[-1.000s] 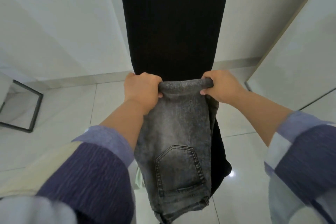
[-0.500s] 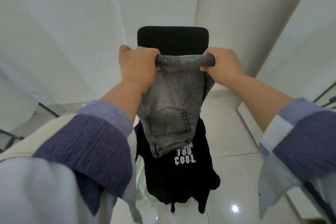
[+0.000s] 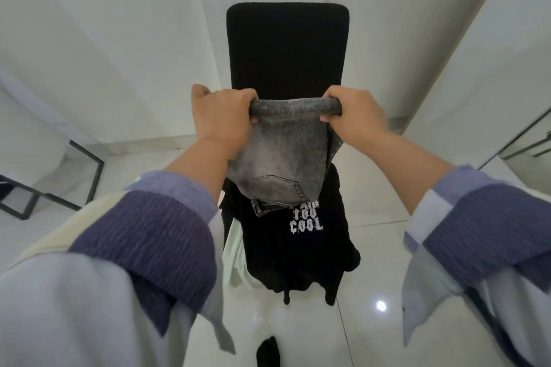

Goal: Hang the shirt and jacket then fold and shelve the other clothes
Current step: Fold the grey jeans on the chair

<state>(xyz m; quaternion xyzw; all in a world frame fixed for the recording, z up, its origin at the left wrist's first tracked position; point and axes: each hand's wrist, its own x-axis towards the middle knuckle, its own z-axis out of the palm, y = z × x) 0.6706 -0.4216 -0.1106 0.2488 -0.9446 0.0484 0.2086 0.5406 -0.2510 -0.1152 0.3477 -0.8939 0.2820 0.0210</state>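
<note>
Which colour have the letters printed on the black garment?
White lettering, seen in the head view.

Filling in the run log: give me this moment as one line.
left hand: gripping jeans fold | right hand: same | jeans: folded, held over chair | black printed top: on seat

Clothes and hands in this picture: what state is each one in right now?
Grey jeans: folded over, held up by the top fold.
Left hand: shut on the jeans.
Right hand: shut on the jeans.
Black shirt: unfolded, draped on the chair seat, white lettering showing.
Chair: upright on the floor.
</note>
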